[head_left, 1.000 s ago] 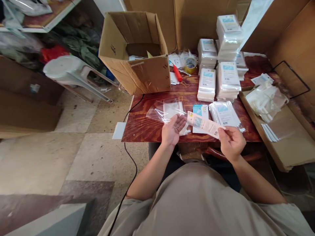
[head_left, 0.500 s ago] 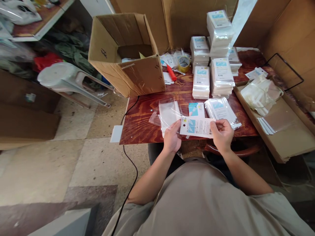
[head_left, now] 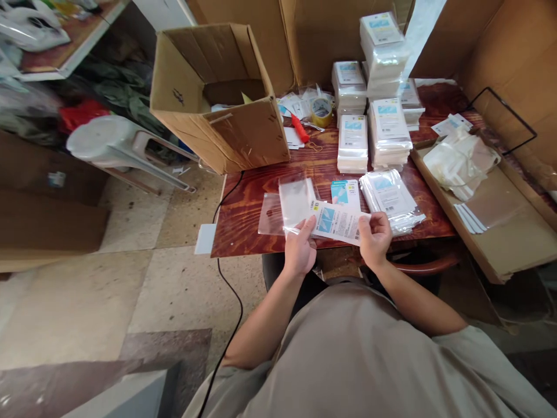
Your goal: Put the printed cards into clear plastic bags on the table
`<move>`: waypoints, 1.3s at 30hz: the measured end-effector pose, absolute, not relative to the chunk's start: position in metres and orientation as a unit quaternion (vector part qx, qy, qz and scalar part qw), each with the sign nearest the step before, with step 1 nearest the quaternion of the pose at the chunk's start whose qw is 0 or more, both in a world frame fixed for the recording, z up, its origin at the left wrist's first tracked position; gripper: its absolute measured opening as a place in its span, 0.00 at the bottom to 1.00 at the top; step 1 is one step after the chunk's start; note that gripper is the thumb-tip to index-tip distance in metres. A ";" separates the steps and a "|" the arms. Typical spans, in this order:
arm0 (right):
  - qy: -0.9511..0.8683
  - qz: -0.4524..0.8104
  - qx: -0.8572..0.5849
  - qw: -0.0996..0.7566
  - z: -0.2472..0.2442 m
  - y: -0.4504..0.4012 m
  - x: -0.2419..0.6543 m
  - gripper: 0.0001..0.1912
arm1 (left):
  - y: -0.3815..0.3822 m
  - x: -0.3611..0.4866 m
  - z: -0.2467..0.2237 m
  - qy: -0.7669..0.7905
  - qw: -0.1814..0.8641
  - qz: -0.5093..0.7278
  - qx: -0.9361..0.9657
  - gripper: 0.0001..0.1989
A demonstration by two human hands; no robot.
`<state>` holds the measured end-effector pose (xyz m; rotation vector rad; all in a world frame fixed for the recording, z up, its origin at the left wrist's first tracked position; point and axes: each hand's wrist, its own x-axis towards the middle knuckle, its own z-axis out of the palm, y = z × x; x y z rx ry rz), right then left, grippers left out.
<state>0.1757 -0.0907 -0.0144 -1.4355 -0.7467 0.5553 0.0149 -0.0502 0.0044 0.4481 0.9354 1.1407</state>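
Observation:
Between my hands is a white printed card (head_left: pixel 342 223) with a blue picture panel, tilted down to the right. My left hand (head_left: pixel 300 248) pinches it at the left end, where some shiny clear plastic shows by the thumb. My right hand (head_left: pixel 375 237) grips the right end between thumb and fingers. Just beyond my left hand lie clear plastic bags (head_left: pixel 296 197) in a flat pile. A small pile of blue-and-white cards (head_left: pixel 345 193) lies behind the held card. To its right, a fanned stack of bagged cards (head_left: pixel 389 194) rests on the table.
Tall stacks of bagged cards (head_left: pixel 389 125) stand at the back of the red-brown table (head_left: pixel 243 223). An open cardboard box (head_left: pixel 243 133) is at the left rear, beside a tape roll (head_left: pixel 321 110) and a red-handled tool (head_left: pixel 299 128). A shallow cardboard tray (head_left: pixel 509 232) lies right.
The card has shifted slightly left and tilted, its right end now lower. My right hand has moved left, closer to my left hand. Clear plastic beside my left hand has changed position.

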 end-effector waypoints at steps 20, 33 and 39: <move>-0.349 0.501 -0.601 0.516 0.012 -0.073 0.187 0.31 | -0.048 0.011 0.011 0.412 0.740 0.315 0.428 0.23; -0.380 0.139 -0.783 0.472 0.006 -0.084 0.306 0.22 | -0.011 0.018 0.011 0.615 0.290 0.302 0.668 0.22; -0.513 -0.126 -0.777 0.342 -0.009 -0.080 0.306 0.17 | 0.039 -0.033 -0.001 0.749 0.212 0.141 0.612 0.36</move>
